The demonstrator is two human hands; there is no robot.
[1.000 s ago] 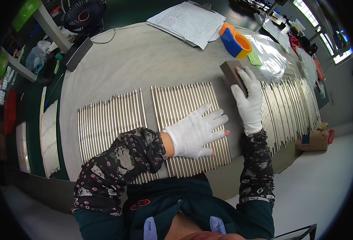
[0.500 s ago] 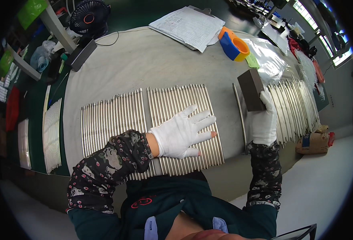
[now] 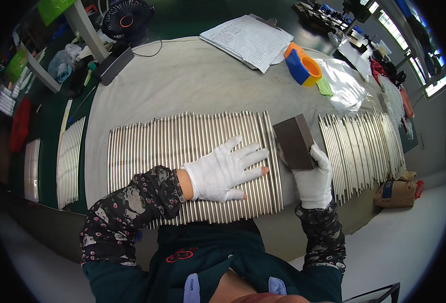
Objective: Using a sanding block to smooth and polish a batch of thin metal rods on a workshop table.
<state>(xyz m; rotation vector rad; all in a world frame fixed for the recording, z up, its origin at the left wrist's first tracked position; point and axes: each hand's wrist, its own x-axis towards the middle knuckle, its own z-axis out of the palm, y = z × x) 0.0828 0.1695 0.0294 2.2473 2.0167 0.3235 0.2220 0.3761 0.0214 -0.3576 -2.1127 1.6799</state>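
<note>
A wide row of slim, shiny metal rods (image 3: 147, 146) lies side by side on the grey cloth (image 3: 182, 76). My left hand (image 3: 223, 172), in a white glove with bare fingertips showing, rests flat across the right part of this row, its fingers spread. A dark brown rectangular block (image 3: 294, 141) is gripped in my right hand (image 3: 315, 181), also white-gloved, just right of the row's last rods. Whether the block touches those rods, I cannot tell. Further right lies a second, less even group of metal rods (image 3: 362, 151), close beside my right hand.
Behind the rods are a stack of papers on a clipboard (image 3: 248, 40), a blue and orange tape dispenser (image 3: 302, 64) and clear plastic sheeting (image 3: 341, 83). At the back left stand a black fan (image 3: 127, 21) and a dark box (image 3: 115, 65). More rods (image 3: 71, 161) lie at the left.
My right hand and the block have moved left. The gap between the two sets of rods under my left arm has closed, and the lone rod now lies against the row.
</note>
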